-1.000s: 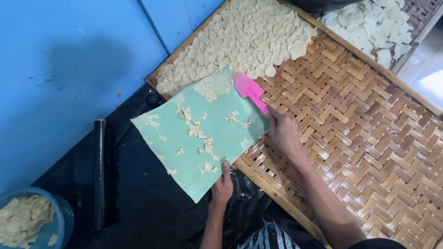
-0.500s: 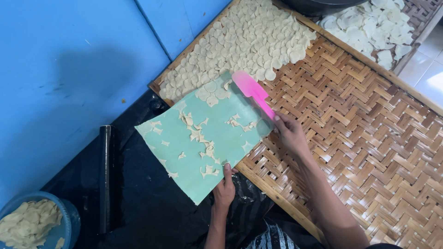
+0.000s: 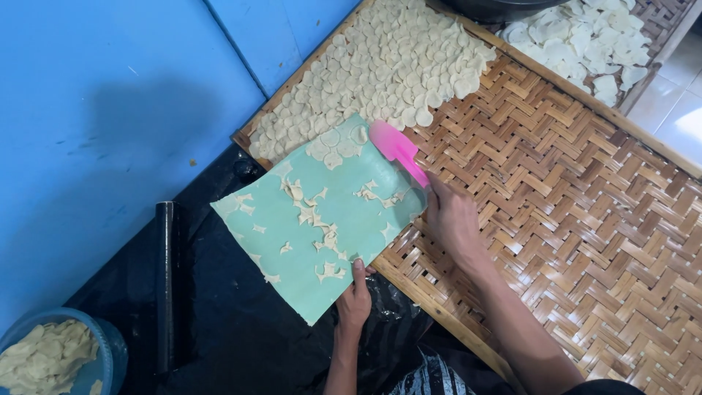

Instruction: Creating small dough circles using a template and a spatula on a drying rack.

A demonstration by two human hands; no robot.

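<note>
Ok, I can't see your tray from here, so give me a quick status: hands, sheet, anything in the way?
Left hand grips green sheet edge. Right hand holds pink scraper on it. Dough rounds at sheet's far end, over woven tray. Nothing blocking.

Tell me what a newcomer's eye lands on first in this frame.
The bright pink spatula in the right hand, at the far edge of a mint-green sheet dotted with dough scraps, which the left hand grips at its near edge. Behind it, pale dough rounds cover the far-left part of a woven bamboo tray.
</note>
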